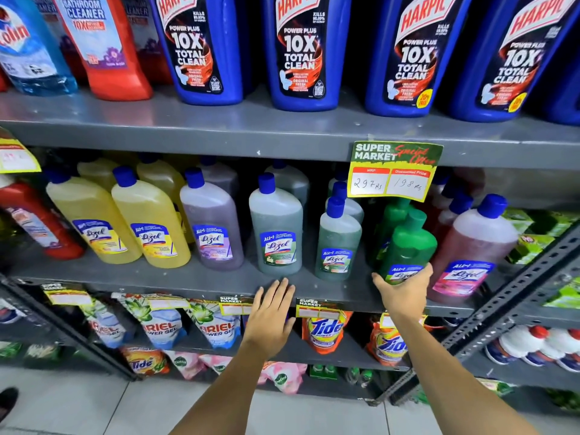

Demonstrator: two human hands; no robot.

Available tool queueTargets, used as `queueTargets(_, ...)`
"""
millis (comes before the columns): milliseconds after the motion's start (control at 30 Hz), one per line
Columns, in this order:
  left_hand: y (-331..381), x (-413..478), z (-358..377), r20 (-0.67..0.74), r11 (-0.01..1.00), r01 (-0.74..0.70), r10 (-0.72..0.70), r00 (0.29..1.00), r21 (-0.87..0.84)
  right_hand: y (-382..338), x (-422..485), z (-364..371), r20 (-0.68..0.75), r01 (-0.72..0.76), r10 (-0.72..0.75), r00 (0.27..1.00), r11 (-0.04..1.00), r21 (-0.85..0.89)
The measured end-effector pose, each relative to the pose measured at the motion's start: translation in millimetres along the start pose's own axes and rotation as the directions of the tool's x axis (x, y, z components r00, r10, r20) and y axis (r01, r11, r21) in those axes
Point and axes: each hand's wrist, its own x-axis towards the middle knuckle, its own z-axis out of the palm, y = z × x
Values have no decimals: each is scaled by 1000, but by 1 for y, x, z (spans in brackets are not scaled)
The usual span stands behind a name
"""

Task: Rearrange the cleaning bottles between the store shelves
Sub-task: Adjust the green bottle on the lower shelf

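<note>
On the middle grey shelf stand Lizol bottles with blue caps: two yellow ones, a purple one, a grey-green one and a smaller grey-green one. My right hand grips the base of a solid green Lizol bottle, tilted at the shelf's front edge next to a pink bottle. My left hand hovers flat, fingers together, just below the shelf edge under the grey-green bottle, holding nothing.
Large blue Harpic bottles line the top shelf, with red and light-blue cleaners at left. A yellow price card hangs over the green bottles. Ariel and Tide pouches fill the lower shelf. A second rack juts at right.
</note>
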Motion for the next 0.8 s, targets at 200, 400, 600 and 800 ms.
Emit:
queueTargets(200,4,-1,-2,6,1000,12,-12,1000,21,3,6,0,98,61,-61,993,998,7)
queueTargets(400,5,0,-1,8,998,32,-32,999,45,5,7,-2,125,78,-82,989,996,33)
queueTargets(600,11,0,-10,39,996,38,-41,998,80,8,7,-6,169,98,-106,980,994,57)
queueTargets(800,12,-20,-27,29,988,53,-57,998,143,-5,-21,-14,32,124,-130,991,981,150)
